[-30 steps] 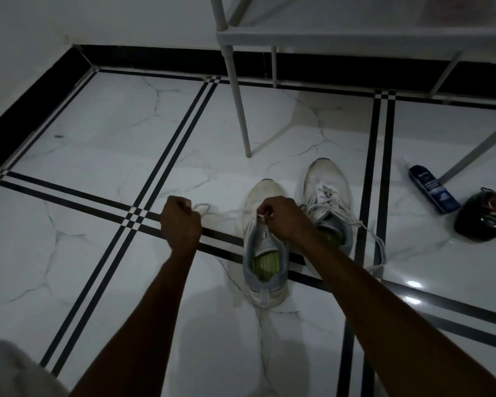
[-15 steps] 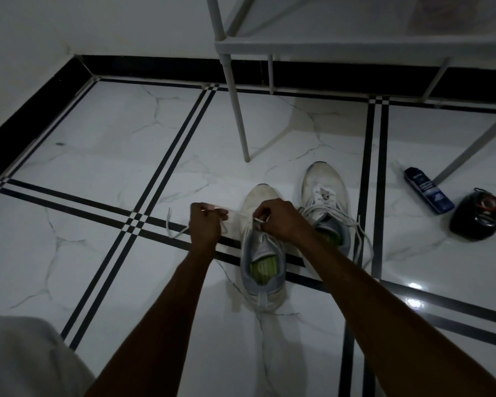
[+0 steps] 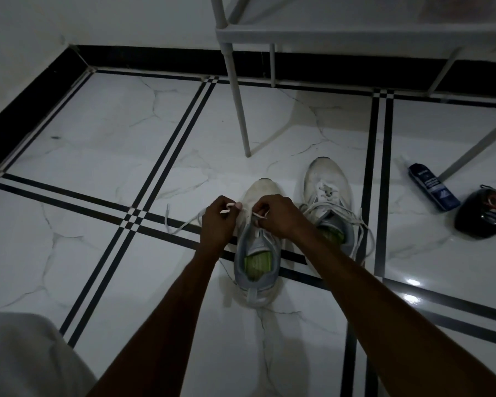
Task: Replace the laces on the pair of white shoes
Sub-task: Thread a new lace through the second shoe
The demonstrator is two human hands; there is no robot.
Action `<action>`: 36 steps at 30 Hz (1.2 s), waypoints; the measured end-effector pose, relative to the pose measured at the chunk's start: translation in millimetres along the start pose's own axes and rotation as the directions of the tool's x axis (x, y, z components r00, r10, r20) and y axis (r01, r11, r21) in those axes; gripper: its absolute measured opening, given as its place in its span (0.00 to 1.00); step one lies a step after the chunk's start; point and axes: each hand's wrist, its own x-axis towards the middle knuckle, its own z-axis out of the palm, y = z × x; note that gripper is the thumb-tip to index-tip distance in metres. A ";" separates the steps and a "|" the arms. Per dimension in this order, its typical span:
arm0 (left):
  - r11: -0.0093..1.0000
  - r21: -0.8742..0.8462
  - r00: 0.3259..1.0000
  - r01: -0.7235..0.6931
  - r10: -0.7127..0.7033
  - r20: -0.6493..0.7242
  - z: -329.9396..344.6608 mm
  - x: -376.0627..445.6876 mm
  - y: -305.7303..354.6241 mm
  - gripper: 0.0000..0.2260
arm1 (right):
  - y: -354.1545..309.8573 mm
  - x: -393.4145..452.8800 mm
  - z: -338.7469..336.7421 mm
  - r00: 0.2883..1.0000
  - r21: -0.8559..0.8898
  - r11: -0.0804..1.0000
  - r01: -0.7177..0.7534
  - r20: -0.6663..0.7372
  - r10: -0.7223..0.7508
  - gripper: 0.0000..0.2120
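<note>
Pinching a white lace point(image 3: 181, 226), both the left hand point(image 3: 216, 222) and right hand point(image 3: 278, 216) curl over the near shoe point(image 3: 257, 253).

Two white shoes point(image 3: 257, 247) point(image 3: 328, 202), two hands point(image 3: 218, 224) point(image 3: 278, 214), one loose lace point(image 3: 181, 224), one blue tube point(image 3: 434, 187), one dark round object point(image 3: 481, 213) and one white rack point(image 3: 355, 32) are counted on the floor.

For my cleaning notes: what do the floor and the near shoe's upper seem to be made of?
Floor: probably polished marble or marble-look tile; white with grey veins, glossy light reflections. Near shoe: the upper looks like matte white fabric or synthetic; the picture is too dim to say which.
</note>
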 end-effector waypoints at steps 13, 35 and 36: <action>0.991 0.128 0.993 -0.047 0.060 -0.106 -10.2 3.6 4.1 0.08 | -8.3 4.3 -39.3 0.998 -0.224 0.975 -0.016 0.050 0.028 0.18; 0.967 0.110 0.923 -0.229 0.180 0.340 -14.5 27.0 73.1 0.20 | -14.1 -11.0 -107.6 0.998 0.281 0.959 0.038 -0.066 -0.020 0.13; 0.947 0.097 0.874 -0.307 0.241 0.422 -7.7 24.6 81.5 0.17 | -17.0 -8.7 -104.5 0.997 0.281 0.959 0.045 -0.075 -0.024 0.13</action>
